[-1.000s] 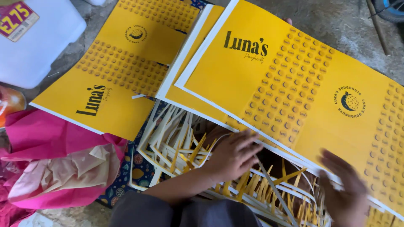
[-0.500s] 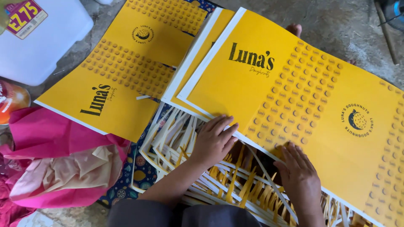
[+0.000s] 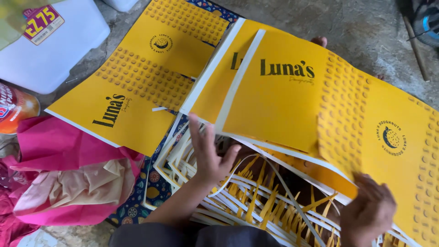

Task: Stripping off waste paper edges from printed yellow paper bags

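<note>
Head view, looking down onto a concrete floor (image 3: 366, 27) strewn with printed card. Right hand (image 3: 368, 215) closed on the lower edge of the top yellow sheet (image 3: 292, 110), lifting that edge so the sheet bows upward above the pile. Left hand (image 3: 208, 153) open, fingers spread, resting palm-down on the heap of trimmed strips (image 3: 256, 201) just below the sheets, holding nothing.

Judged from the layout: 1 yellow sheet (image 3: 141, 82) already laid apart to the left, flat on a patterned cloth (image 3: 146, 192); the lifted sheet mid-handling; at least 1 more sheet (image 3: 215, 91) underneath it, its white margin and yellow face showing at the left edge. Exact depth of that stack impossible to tell. Strips already cut in plenty, white and yellow, far too tangled to count.

Counted otherwise: 3 yellow sheets clearly visible, 2 hands, 1 white plastic tub (image 3: 50, 50) at top left, 1 bundle of pink tissue paper (image 3: 59, 174) at lower left, 1 orange-labelled bottle (image 3: 13, 110) at the left border, partly cut off. Toes of 1 foot (image 3: 320, 41) peeking past the far edge of the lifted sheet.
</note>
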